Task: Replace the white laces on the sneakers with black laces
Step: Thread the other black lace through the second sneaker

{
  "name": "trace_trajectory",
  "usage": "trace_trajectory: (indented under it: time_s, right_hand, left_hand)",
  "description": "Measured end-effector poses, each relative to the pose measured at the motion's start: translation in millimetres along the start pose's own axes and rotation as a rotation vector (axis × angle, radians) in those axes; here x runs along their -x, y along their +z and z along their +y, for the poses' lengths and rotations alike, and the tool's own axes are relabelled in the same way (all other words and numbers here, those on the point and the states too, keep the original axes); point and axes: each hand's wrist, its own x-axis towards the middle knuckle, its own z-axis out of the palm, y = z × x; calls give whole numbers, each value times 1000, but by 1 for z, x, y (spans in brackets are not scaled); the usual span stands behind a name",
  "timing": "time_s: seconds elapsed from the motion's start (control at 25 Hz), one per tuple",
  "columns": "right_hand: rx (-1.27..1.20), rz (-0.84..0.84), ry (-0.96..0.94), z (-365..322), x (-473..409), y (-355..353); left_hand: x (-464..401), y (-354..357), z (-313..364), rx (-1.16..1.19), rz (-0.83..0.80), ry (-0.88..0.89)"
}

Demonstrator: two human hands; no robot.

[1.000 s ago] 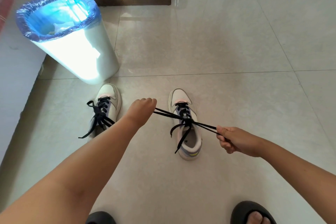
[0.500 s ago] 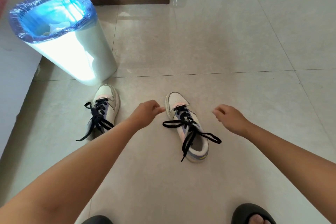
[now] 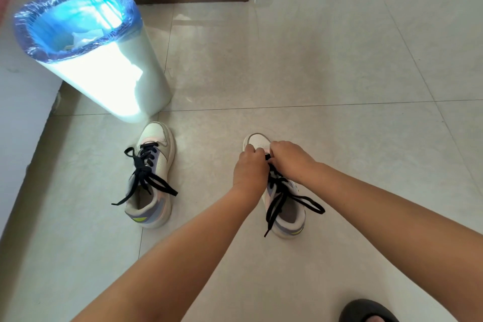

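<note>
From my head camera, my left hand (image 3: 249, 166) and right hand (image 3: 291, 158) meet over the front of the right sneaker (image 3: 283, 213) on the floor (image 3: 313, 60), fingers curled at its black lace (image 3: 281, 197); whether they actually pinch it I cannot tell. The lace's loose ends trail over the heel opening. The left sneaker (image 3: 151, 180), black-laced, sits well apart, near the bin (image 3: 104, 68).
</note>
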Motion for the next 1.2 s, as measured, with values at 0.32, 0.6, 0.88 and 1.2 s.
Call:
trace_trajectory:
  time_s: [0.32,0.6,0.88,1.2]
  right_hand:
    - [148,-87,-36,-7,-2,-2]
    - [-420,45,129,21,7,8]
    - [-441,-233,259,14,19,11]
    - [-381,-225,97,8,8,13]
  left_hand:
    - [-1,12,-8,-223,2,176]
    - [5,6,-14,219,78,44]
    - [-4,-7,2,3,-290,-115]
    - [-7,-9,-6,-206,-330,256]
